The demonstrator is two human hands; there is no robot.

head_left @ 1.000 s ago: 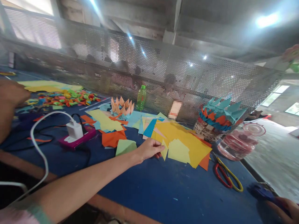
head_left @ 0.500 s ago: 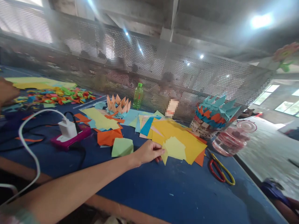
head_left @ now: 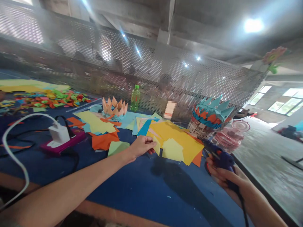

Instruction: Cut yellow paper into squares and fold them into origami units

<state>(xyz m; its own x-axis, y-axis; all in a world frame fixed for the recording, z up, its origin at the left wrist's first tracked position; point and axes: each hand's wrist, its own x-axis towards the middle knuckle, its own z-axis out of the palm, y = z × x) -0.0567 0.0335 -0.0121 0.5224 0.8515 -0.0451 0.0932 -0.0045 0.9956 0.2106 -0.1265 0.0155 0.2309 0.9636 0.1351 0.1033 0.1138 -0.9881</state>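
My left hand (head_left: 142,147) reaches across the blue table top (head_left: 132,186), its fingers pinching the edge of a stack of yellow paper sheets (head_left: 176,142). A pale yellow paper piece (head_left: 172,149) lies on that stack. My right hand (head_left: 227,179) is shut around the grip of a blue hot glue gun (head_left: 221,159), whose cord (head_left: 242,208) trails downward. The gun sits above a pair of red-handled scissors (head_left: 207,168), mostly hidden behind my right hand.
An orange paper crown (head_left: 114,107) and a green bottle (head_left: 135,98) stand beyond scattered paper. A teal-and-orange paper crown (head_left: 210,113) tops a woven basket, beside a glass jar (head_left: 227,138). At left lie paper scraps (head_left: 47,97) and a magenta power strip (head_left: 61,142). Perforated metal mesh (head_left: 142,63) runs behind.
My right hand has raised the glue gun from the lower right corner to above the scissors. The view has swung right, shifting the table contents left. My left hand stays at the yellow paper.
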